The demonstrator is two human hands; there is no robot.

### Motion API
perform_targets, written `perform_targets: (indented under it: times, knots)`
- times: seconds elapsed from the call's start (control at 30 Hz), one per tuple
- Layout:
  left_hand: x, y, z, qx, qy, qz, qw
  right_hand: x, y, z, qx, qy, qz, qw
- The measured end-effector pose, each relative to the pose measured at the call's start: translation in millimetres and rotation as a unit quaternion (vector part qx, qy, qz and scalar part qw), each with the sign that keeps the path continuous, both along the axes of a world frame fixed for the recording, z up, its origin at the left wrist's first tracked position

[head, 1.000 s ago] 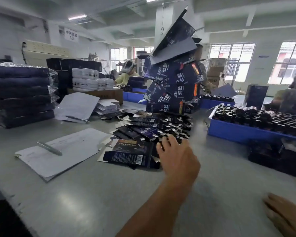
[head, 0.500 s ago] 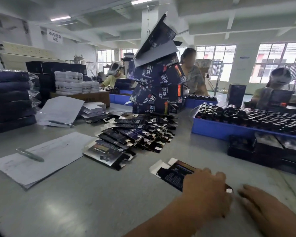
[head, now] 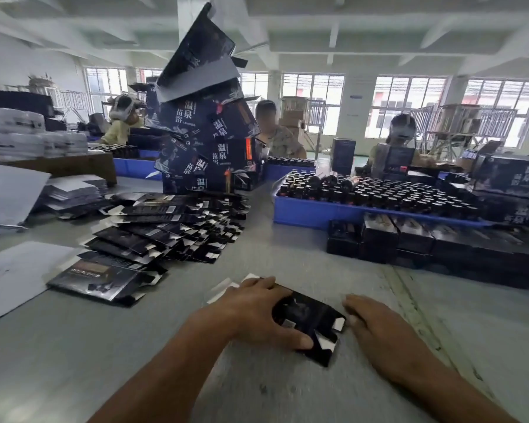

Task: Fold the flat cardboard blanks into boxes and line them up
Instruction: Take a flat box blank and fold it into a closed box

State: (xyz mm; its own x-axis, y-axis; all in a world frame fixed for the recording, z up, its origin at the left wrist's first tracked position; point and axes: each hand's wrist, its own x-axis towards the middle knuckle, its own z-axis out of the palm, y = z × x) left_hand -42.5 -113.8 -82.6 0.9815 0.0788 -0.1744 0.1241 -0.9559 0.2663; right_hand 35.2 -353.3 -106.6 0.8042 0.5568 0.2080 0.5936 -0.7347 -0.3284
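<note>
left hand (head: 257, 312) gripping flat blank (head: 310, 319) on table (head: 104, 346), right hand (head: 376, 325) touching its edge

left hand (head: 251, 312): showing bare, no glove, ring or watch in view | right hand (head: 376, 325): showing bare, nothing worn | forearms: both showing bare back from the grip to the frame's lower edge, no sleeve appearing | markings: none showing, slight blur

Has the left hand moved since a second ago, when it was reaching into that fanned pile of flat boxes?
Yes. The left hand has pulled back toward the person, away from the fanned pile, and now grips one flat blank on the table.
</note>
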Motion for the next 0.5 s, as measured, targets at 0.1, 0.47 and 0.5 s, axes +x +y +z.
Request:
perform_targets:
  times: [0.1, 0.47, 0.5]
  knots:
    - [-2.5, -9.1, 3.0, 0.015, 0.006, -0.007, 1.000, -1.4, -0.9, 1.9, 0.022, 0.005, 0.010, 1.000]
    - [1.4, -23.2, -2.4, 0.070, -0.120, -0.020, 0.990, -5.8, -10.8, 33.9, 0.243, 0.213, -0.020, 0.946]
    - [2.4, -23.3, -2.7, 0.073, -0.141, -0.023, 0.987, -7.5, -11.8, 37.5, 0.265, 0.220, -0.025, 0.939]
